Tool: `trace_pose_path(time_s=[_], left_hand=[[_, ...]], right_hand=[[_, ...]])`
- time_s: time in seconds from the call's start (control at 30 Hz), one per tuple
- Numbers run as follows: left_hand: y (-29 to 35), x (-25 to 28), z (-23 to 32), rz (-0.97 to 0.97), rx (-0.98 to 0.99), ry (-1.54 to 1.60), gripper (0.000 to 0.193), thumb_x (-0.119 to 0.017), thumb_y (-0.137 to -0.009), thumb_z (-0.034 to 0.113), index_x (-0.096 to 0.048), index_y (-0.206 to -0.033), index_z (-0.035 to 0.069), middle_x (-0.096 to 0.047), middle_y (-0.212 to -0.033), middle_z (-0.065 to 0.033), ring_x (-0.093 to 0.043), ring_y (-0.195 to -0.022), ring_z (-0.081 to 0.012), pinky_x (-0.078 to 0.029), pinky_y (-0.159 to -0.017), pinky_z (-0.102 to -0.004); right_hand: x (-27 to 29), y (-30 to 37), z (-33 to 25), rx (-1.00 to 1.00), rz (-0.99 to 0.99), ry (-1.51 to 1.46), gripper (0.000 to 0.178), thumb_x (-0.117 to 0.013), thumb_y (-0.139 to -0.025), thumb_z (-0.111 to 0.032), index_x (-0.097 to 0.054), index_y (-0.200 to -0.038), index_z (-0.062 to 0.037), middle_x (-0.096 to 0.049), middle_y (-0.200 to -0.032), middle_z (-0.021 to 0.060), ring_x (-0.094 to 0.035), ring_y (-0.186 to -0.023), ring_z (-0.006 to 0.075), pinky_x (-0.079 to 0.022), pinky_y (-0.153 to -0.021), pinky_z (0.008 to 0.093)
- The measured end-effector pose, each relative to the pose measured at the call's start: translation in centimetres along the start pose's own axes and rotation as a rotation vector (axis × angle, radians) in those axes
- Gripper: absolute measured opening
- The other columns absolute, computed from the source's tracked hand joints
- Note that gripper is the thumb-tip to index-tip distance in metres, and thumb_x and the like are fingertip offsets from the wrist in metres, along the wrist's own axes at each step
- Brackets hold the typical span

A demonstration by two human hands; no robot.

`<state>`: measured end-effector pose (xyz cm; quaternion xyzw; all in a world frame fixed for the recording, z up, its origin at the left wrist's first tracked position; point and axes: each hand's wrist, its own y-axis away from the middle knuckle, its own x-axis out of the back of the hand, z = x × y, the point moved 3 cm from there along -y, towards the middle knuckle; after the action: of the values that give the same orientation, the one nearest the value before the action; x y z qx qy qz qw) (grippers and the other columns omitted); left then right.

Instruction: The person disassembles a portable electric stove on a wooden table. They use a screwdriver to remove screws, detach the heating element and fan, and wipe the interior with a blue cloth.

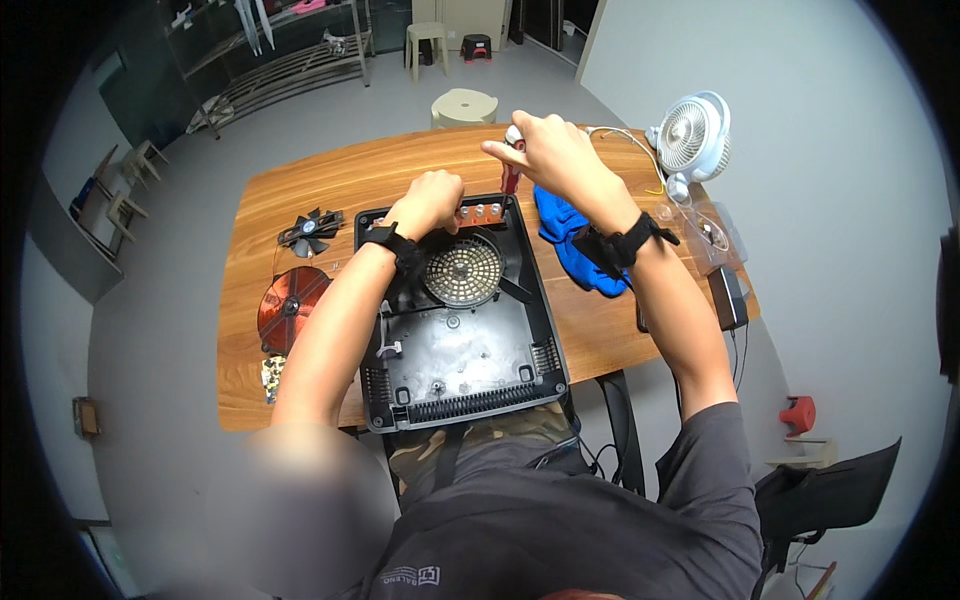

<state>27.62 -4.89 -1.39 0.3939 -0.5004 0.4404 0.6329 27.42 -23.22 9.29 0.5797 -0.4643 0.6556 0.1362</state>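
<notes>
An open black housing, like the lower shell of an induction cooker, lies on the wooden table in front of me. It has a round vent grille. Along its far edge runs a narrow orange-brown circuit board with several pale round parts. My left hand is closed at the board's left end, its fingertips partly hidden. My right hand grips a screwdriver with a red and white handle. The screwdriver stands nearly upright, its shaft pointing down at the board's right end; the tip is too small to make out.
Left of the housing lie a small black fan, a copper coil disc and a small patterned piece. To the right are a blue cloth, a white desk fan, a clear plastic box and a black box with cables.
</notes>
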Motion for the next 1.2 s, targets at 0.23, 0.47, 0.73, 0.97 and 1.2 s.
trace_pose_path(time_s=[0.23,0.47,0.73,0.97,1.2], left_hand=[[-0.3,-0.3,-0.5,0.011,-0.034,-0.022,0.037,-0.092,-0.059,0.018,-0.076,-0.09,0.007,-0.075,-0.088,-0.0145,-0.073,-0.089,-0.0333,-0.057,-0.079,-0.0425],[-0.3,-0.2,-0.5,-0.009,-0.021,0.009,0.038,-0.093,-0.059,0.017,-0.076,-0.091,0.006,-0.075,-0.085,-0.0137,-0.073,-0.086,-0.0317,-0.058,-0.076,-0.0415],[-0.4,-0.2,0.0,-0.03,-0.013,-0.04,0.04,-0.093,-0.059,0.017,-0.076,-0.093,0.006,-0.075,-0.087,-0.0147,-0.073,-0.087,-0.0321,-0.057,-0.078,-0.0416],[-0.1,-0.4,-0.5,0.007,-0.018,-0.034,0.038,-0.093,-0.061,0.017,-0.076,-0.093,0.007,-0.075,-0.087,-0.0147,-0.073,-0.088,-0.0323,-0.057,-0.079,-0.0417],[0.2,0.2,0.2,-0.006,-0.004,-0.01,0.036,-0.092,-0.062,0.016,-0.076,-0.093,0.007,-0.075,-0.087,-0.0147,-0.073,-0.088,-0.0322,-0.057,-0.08,-0.0416]], right_hand=[[0.1,-0.5,1.3,0.0,-0.047,-0.092,0.036,-0.068,-0.091,-0.034,-0.064,-0.098,0.0008,-0.072,-0.086,0.0217,-0.071,-0.09,0.0417,-0.056,-0.08,0.0482],[1.0,-0.5,1.9,0.06,-0.262,-0.138,0.027,-0.068,-0.086,-0.027,-0.065,-0.099,-0.0028,-0.075,-0.09,0.0179,-0.071,-0.093,0.0384,-0.055,-0.083,0.0451],[0.0,-1.1,1.6,0.199,-0.287,-0.292,0.019,-0.067,-0.091,-0.02,-0.067,-0.1,-0.0029,-0.071,-0.088,0.016,-0.07,-0.087,0.0339,-0.054,-0.081,0.0423],[1.0,-1.3,-0.2,0.046,-0.324,-0.151,0.029,-0.064,-0.094,-0.029,-0.072,-0.103,-0.003,-0.076,-0.093,0.017,-0.074,-0.088,0.0327,-0.056,-0.082,0.042],[-1.0,-1.9,1.0,0.212,-0.208,-0.163,0.026,-0.064,-0.088,-0.023,-0.066,-0.106,-0.003,-0.073,-0.101,0.0179,-0.071,-0.093,0.0351,-0.055,-0.081,0.0431]])
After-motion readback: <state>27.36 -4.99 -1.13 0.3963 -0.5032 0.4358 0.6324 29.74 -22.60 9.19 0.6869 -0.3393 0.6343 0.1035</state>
